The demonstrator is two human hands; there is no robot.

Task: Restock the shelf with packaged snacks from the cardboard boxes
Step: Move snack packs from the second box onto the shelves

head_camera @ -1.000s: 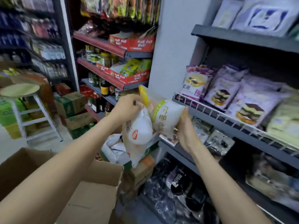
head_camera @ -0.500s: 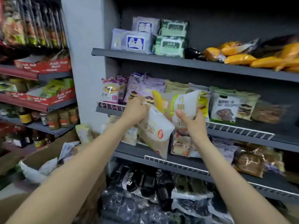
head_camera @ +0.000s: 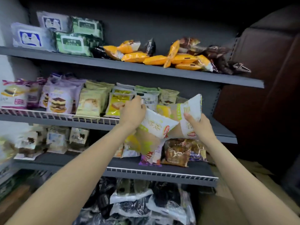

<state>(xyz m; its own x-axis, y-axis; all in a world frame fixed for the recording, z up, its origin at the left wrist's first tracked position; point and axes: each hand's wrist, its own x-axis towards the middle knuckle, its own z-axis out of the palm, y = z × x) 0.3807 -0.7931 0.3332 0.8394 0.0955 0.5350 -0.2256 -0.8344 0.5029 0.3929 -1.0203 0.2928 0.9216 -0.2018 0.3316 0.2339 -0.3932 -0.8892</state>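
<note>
My left hand (head_camera: 132, 112) grips the top of a white snack packet with green print (head_camera: 156, 123), which hangs tilted in front of the middle shelf (head_camera: 225, 133). My right hand (head_camera: 197, 125) holds a second white and green packet (head_camera: 191, 111) upright, just right of the first. Both packets are at the right part of the middle shelf, in front of the green and yellow packets (head_camera: 116, 103) standing there. More packets hang below my left hand, partly hidden by the first one.
Purple cake packets (head_camera: 60, 99) fill the middle shelf's left. Orange and dark packets (head_camera: 162, 57) lie on the top shelf (head_camera: 129, 66), wipes packs (head_camera: 53, 34) at its left. The lower shelf (head_camera: 162, 172) holds brown bread packets (head_camera: 177, 151). Cardboard (head_camera: 253, 176) lies at the right.
The view swung right from the cardboard box to the grey shelf. Both hands carried the white packets rightward along the middle shelf, towards its right end.
</note>
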